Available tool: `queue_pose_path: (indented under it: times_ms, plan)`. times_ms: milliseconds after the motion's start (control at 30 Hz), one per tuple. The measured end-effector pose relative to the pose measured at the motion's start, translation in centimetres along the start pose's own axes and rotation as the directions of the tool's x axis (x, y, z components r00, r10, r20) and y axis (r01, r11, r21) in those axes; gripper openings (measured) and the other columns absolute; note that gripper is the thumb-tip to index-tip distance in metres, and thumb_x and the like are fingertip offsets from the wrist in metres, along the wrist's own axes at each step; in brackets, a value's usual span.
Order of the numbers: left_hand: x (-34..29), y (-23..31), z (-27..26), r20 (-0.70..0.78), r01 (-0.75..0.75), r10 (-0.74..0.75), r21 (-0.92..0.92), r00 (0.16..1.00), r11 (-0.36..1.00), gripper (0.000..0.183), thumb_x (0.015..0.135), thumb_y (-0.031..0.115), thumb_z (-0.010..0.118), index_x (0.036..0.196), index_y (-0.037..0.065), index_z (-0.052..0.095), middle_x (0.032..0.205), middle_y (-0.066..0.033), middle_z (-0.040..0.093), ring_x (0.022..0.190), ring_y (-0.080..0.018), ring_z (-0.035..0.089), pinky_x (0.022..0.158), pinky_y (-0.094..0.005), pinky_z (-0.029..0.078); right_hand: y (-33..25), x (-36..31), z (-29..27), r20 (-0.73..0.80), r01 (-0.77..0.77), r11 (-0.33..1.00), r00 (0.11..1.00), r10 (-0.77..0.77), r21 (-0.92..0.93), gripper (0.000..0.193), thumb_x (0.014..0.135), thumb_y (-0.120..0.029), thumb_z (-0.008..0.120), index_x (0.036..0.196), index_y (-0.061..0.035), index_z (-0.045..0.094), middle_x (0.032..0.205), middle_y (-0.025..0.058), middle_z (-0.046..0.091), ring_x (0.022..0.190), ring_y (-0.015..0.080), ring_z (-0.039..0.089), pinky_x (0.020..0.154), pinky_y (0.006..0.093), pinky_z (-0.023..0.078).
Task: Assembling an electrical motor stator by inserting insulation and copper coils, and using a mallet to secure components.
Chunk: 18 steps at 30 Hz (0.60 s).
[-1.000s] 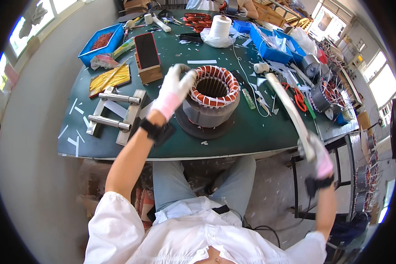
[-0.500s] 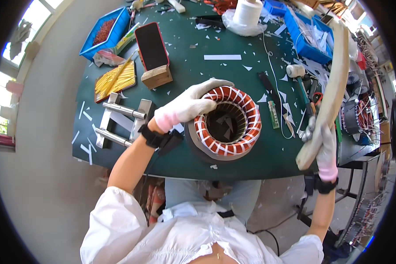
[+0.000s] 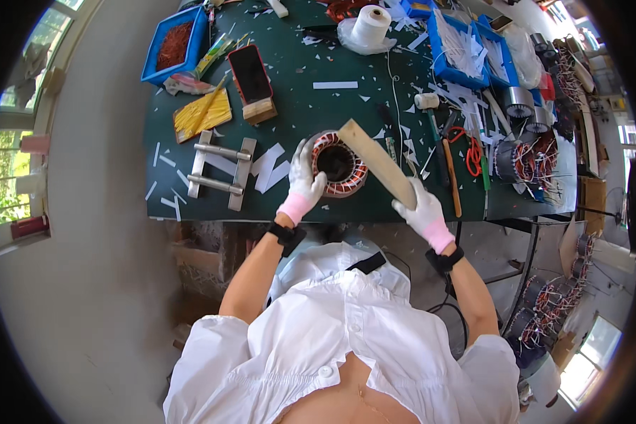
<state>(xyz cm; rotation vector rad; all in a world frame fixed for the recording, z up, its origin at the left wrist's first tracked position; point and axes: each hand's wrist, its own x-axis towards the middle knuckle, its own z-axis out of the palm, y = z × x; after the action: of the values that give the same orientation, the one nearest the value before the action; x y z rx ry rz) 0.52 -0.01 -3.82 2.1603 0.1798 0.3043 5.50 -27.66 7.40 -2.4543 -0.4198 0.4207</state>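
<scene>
A motor stator [image 3: 349,188] stands on the green table near its front edge, its copper winding ring laced with white cord and its dark bore facing up. My left hand [image 3: 304,181], in a white glove with a pink cuff, holds the stator's left side, fingers along the outside and thumb by the rim. In my gloved right hand [image 3: 425,214] is a pale wooden bat [image 3: 377,162], gripped at its near end. The bat slants up and leftward, its far end over the stator's right rim; whether they touch I cannot tell.
Left of the stator lie a metal bar frame [image 3: 220,169], yellow strips [image 3: 203,116] and a phone [image 3: 250,75] on a wooden block. To the right are a white-headed mallet [image 3: 427,101], red-handled scissors [image 3: 473,157] and blue bins [image 3: 456,53]. Another wound stator [image 3: 512,161] sits farther right.
My right hand has brought the bat leftward from the table's right side to the stator. My left hand stays at the stator's left. The whole view has shifted and the table appears smaller.
</scene>
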Motion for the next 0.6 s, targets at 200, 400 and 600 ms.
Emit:
queue_pose_path:
  times_ms: [200,400,600]
  plan:
    - [-1.3,2.9,1.1,-0.191,0.253,-0.261,-0.068,0.946,0.965,0.076,0.068,0.018,0.064,0.138,0.009,0.035,0.140,-0.0211,0.037,0.131,-0.0390,0.033,0.109,-0.0440,0.028,-3.2,2.3,-0.7,-0.324,0.166,0.953,0.943,-0.079,0.252,0.042,0.081,-0.025,0.072,0.112,-0.0056,0.050,0.085,0.0217,0.065,0.078,0.0384,0.065,0.067,0.0391,0.051]
    - [0.5,1.5,1.4,-0.169,0.196,-0.222,-0.161,0.960,0.967,0.070,0.067,0.002,0.052,0.136,0.003,0.037,0.141,-0.0191,0.036,0.132,-0.0358,0.032,0.112,-0.0405,0.026,0.1,4.7,0.1,0.120,0.216,0.898,0.976,-0.183,-0.384,0.048,0.084,-0.045,0.062,0.110,-0.0081,0.047,0.085,0.0217,0.064,0.075,0.0419,0.063,0.064,0.0491,0.051]
    - [3.3,1.2,-1.4,0.025,0.119,-0.119,0.018,0.993,0.993,0.057,0.067,0.004,0.052,0.124,0.006,0.052,0.135,-0.0180,0.043,0.129,-0.0379,0.034,0.111,-0.0429,0.027,0.4,4.0,1.8,-0.043,0.172,0.984,0.984,-0.174,-0.051,0.043,0.084,-0.032,0.066,0.111,-0.0055,0.046,0.083,0.0255,0.063,0.079,0.0432,0.063,0.065,0.0483,0.050]
